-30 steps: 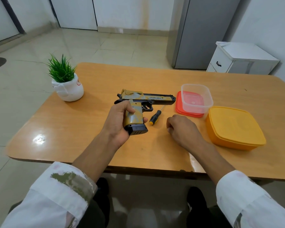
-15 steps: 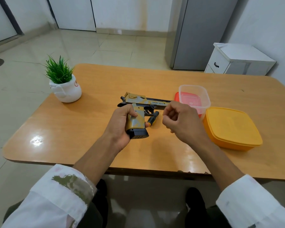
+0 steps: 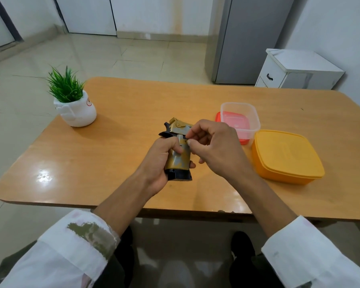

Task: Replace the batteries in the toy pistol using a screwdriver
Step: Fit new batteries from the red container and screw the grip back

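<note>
Toy pistol (image 3: 178, 161) held in both grips over the middle of the bench (image 3: 112, 154).
The left grip (image 3: 160, 163) is clamped round the gold-and-black handle, with the black butt toward the person. The right grip (image 3: 218, 150) has its fingers curled, and its thumb and forefinger pinch the pistol's side just above the handle. A clear tub (image 3: 240, 117) on a red lid (image 3: 217, 119) and a yellow lidded box (image 3: 285, 154) sit to the right.

likely a home room: tiled floor (image 3: 116, 59), grey fridge (image 3: 249, 38), white drawer cabinet (image 3: 295, 69), wooden table (image 3: 133, 104) with potted plant (image 3: 73, 104).
</note>
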